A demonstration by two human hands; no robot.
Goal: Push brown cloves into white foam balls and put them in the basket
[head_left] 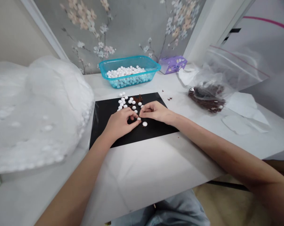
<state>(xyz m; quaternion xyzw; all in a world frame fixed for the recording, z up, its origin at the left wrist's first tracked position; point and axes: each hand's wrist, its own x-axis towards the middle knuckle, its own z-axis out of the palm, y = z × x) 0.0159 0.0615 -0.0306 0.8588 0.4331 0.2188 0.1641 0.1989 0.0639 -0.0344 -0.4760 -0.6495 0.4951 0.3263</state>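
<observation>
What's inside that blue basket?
The basket holds a pile of small white balls; whatever lies beneath the top layer at its middle is hidden.

Two hands (138,116) meet at a white ball (139,119) over the black mat (137,131); a blue basket (132,83) sits behind.

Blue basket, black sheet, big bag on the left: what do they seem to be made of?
The blue basket looks like glossy, see-through plastic: white balls show through its wall. The black sheet looks smooth, maybe plastic or rubber; its plain dark surface leaves that open. The big bag seems thin, cloudy plastic film, with pale shapes showing through.
</observation>
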